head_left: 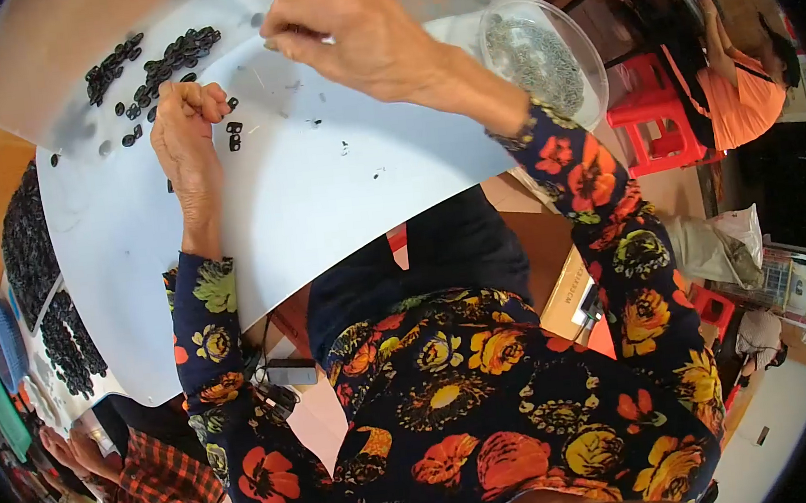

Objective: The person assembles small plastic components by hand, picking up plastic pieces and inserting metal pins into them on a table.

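Note:
My left hand (187, 141) is over the left part of the white tabletop (321, 201), its fingers curled closed. A small black part (233, 104) shows by its fingertips; whether they grip it I cannot tell. Just below lies a black two-holed part (235, 136). My right hand (353, 38) is raised farther right, with thumb and fingers pinched together. A tiny pale spot shows at the pinch, too small to name. Beyond my left hand, small black oval parts (185, 54) lie in loose heaps.
Right of my right forearm stands a round clear tub (596, 87) of small silvery pieces. More black parts (28, 239) are heaped at far left, near a blue basket (4, 343). A person in a checked shirt (169, 487) sits lower left. Red stools (651, 111) stand at right.

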